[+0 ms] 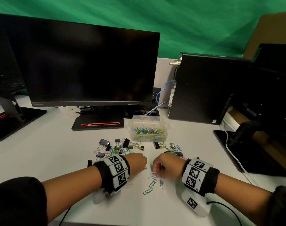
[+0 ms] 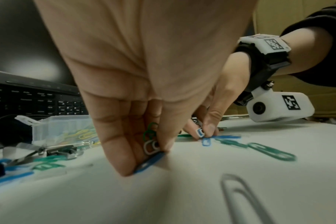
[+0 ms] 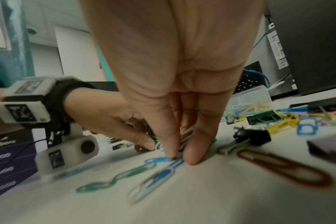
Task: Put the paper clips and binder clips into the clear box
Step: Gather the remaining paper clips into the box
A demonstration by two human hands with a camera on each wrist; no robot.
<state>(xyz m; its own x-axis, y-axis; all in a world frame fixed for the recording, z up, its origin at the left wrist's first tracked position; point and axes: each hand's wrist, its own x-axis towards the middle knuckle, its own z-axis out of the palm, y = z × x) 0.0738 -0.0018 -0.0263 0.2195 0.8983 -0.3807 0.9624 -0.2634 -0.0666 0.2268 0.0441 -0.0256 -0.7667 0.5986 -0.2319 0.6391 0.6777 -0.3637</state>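
Both hands pinch paper clips off the white bench.

The left hand (image 1: 136, 160) has its fingers curled round a few green and white clips, its fingertips (image 2: 125, 169) nipping a blue paper clip (image 2: 150, 162) on the bench (image 1: 155, 207). The right hand (image 1: 165, 163) pinches a small bunch of clips, fingertips down on another blue one (image 3: 161, 174). Loose green clips (image 1: 149, 187) lie just below the hands. Beyond them, binder clips (image 1: 104, 142) lie scattered before the clear box (image 1: 148, 128), which already holds many coloured clips, near the monitor (image 1: 90, 62).
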